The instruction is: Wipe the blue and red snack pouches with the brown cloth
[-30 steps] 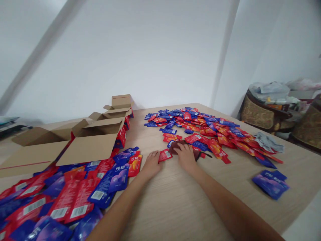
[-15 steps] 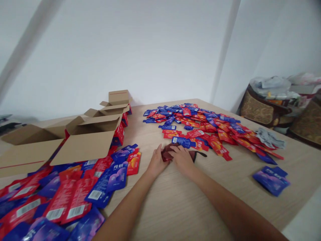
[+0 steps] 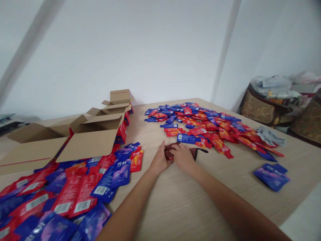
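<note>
A small dark reddish-brown pouch [image 3: 168, 153] with a black edge and a black loop lies on the table between my two hands. My left hand [image 3: 159, 160] holds its left end, with the thumb side raised. Across the top of the pouch curl the fingers of my right hand [image 3: 184, 157], which hide much of it. The loop [image 3: 202, 150] sticks out past my right wrist. Just beyond my hands lie a blue spouted sachet [image 3: 187, 138] and a red one [image 3: 203, 143].
A heap of red and blue sachets [image 3: 195, 117] spreads over the far table, with a grey cloth [image 3: 269, 135] at its right end. Open cardboard boxes [image 3: 87, 144] and more sachets [image 3: 82, 194] are at left. One blue sachet [image 3: 271, 176] lies apart at right. Chairs [image 3: 258, 105] hold bags.
The view has shifted slightly, so the boxes and left sachets appear a little further right. Both hands stay on the pouch, with only a slight change in the fingers.
</note>
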`<state>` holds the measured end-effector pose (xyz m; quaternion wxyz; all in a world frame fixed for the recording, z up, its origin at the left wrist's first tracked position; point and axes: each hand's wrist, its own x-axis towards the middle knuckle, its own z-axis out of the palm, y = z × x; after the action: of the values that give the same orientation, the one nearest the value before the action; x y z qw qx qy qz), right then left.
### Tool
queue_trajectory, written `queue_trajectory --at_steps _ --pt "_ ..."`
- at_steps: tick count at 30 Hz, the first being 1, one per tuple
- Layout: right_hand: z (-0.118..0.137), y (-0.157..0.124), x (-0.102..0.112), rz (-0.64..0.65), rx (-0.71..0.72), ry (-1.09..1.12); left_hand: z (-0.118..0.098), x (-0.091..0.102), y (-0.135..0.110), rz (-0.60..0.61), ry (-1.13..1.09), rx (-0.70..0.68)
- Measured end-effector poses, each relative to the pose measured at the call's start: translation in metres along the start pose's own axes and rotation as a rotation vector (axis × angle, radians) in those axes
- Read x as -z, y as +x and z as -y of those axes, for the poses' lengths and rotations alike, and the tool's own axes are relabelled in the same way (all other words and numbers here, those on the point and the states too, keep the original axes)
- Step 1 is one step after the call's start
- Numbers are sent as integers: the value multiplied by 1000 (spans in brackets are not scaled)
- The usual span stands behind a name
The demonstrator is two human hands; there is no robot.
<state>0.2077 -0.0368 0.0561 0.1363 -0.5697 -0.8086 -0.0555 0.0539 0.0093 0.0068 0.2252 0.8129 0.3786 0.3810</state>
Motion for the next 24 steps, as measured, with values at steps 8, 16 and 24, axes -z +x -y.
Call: queue_trajectory --at_steps 8,16,24 --pt "-22 -7 6 -58 -148 -74 -3 -1 -1 -10 10 41" --pt "-21 -1 2 30 -108 -67 -6 1 -2 13 24 55" --pt "-2 -9 9 -38 -10 -13 -6 2 -3 -13 45 -12"
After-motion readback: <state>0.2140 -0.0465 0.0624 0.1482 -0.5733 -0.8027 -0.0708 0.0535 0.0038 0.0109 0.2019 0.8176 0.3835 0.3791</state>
